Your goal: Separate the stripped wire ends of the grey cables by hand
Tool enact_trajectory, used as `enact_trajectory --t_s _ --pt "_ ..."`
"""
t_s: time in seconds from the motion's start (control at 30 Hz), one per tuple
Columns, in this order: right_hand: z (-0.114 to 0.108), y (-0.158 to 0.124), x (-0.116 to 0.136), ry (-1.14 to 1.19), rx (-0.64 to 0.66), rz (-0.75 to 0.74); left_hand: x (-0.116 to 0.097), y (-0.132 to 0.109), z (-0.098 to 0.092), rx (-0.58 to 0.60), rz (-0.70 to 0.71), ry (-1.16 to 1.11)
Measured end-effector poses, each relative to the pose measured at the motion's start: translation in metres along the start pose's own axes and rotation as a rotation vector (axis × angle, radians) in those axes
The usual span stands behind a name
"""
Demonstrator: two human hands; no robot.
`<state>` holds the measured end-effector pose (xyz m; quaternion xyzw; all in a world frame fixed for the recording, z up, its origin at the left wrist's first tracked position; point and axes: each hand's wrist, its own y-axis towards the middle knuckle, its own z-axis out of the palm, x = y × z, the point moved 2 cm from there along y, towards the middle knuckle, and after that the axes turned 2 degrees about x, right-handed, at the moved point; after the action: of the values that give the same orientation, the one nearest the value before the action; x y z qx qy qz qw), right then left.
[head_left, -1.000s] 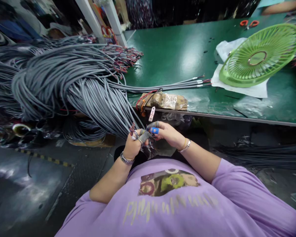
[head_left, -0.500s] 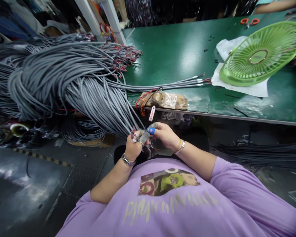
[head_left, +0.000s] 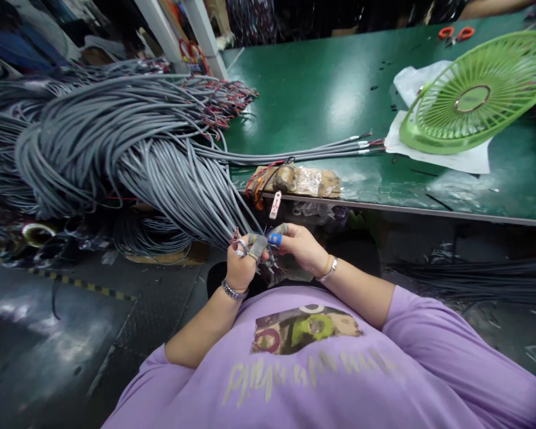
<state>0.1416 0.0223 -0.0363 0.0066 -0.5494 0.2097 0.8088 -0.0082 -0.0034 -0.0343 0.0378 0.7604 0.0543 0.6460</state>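
A thick bundle of grey cables [head_left: 183, 185] droops over the table's front edge toward my lap. My left hand [head_left: 245, 256], its fingertips wrapped in grey tape, is closed on a cable end with reddish wires beside the thumb. Close by on the right, my right hand [head_left: 297, 245] has thumb and forefinger pinched together, with blue and grey tape on them. Thin dark wires show between the two hands, and the fingers partly hide them. More stripped cable ends [head_left: 271, 265] hang just below my hands.
A green table [head_left: 304, 89] stretches ahead, bearing a green fan [head_left: 477, 98] on white paper, orange-handled scissors [head_left: 456, 34] and three longer cables [head_left: 312, 154]. A taped block [head_left: 310, 182] lies at its front edge. Another person's forearm [head_left: 494, 7] shows at the far right.
My left hand has shifted slightly to the left, and the gap between my hands has widened a little. Blue wire tips show more clearly there. The view has turned slightly.
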Motion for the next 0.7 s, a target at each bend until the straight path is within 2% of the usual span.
enact_trajectory --t_s 0.2,0.33,0.4,0.5,0.6,0.7 --pt "-0.004 -0.002 -0.004 0.016 -0.008 -0.014 0.002 0.001 0.001 -0.051 0.000 -0.036" --pt "-0.014 0.001 -0.005 0.141 0.022 -0.009 -0.001 0.003 0.000 -0.042 -0.019 -0.117" --pt "-0.021 0.007 -0.003 0.201 -0.018 -0.015 -0.004 0.006 0.000 -0.018 -0.049 -0.194" --pt "-0.028 0.021 0.002 0.222 -0.034 0.022 -0.009 0.012 0.001 0.078 -0.120 -0.262" --pt "-0.026 0.035 0.009 0.224 0.084 0.112 -0.017 0.020 0.004 0.205 -0.205 -0.262" --pt "-0.019 0.043 0.016 0.213 0.209 0.062 -0.023 0.027 0.007 0.251 -0.247 -0.271"
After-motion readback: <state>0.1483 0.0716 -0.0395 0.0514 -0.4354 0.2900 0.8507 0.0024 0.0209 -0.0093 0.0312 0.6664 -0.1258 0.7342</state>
